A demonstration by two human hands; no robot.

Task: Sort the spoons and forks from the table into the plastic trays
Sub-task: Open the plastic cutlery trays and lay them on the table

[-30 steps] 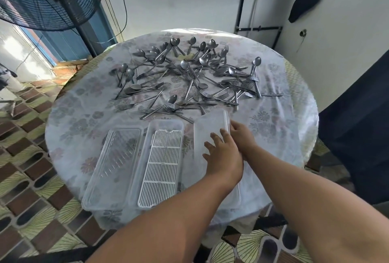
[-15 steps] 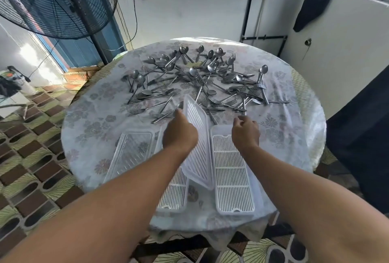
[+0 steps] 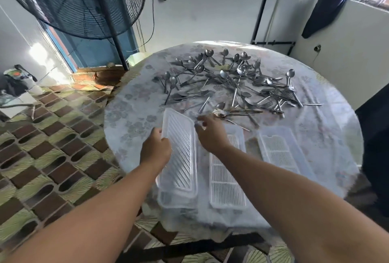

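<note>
The left hand [image 3: 156, 151] curls its grip round the left long edge of a clear ribbed lid [image 3: 181, 153], thumb on top. This lid lies on top of a clear plastic tray [image 3: 177, 201], its long axis running from the near table edge away toward the cutlery pile [image 3: 235, 86], the far end leaning slightly left.

The right hand [image 3: 211, 133] hovers at the lid's far right corner, its fingers spread and loosely bent; whether they touch the lid or anything else cannot be told, as the fingertips are blurred.

Just right of the lid sits a middle tray [image 3: 228, 180] with a white slatted insert, its long axis parallel to the lid's. Farther right of the lid, a third tray [image 3: 280, 153] with the same kind of insert angles with its far end to the left.

Beyond the lid, spoons and forks lie heaped and crossed on the round table [image 3: 134, 115], handles pointing every way. A standing fan [image 3: 84, 1] rises well left of the lid, past the table.
</note>
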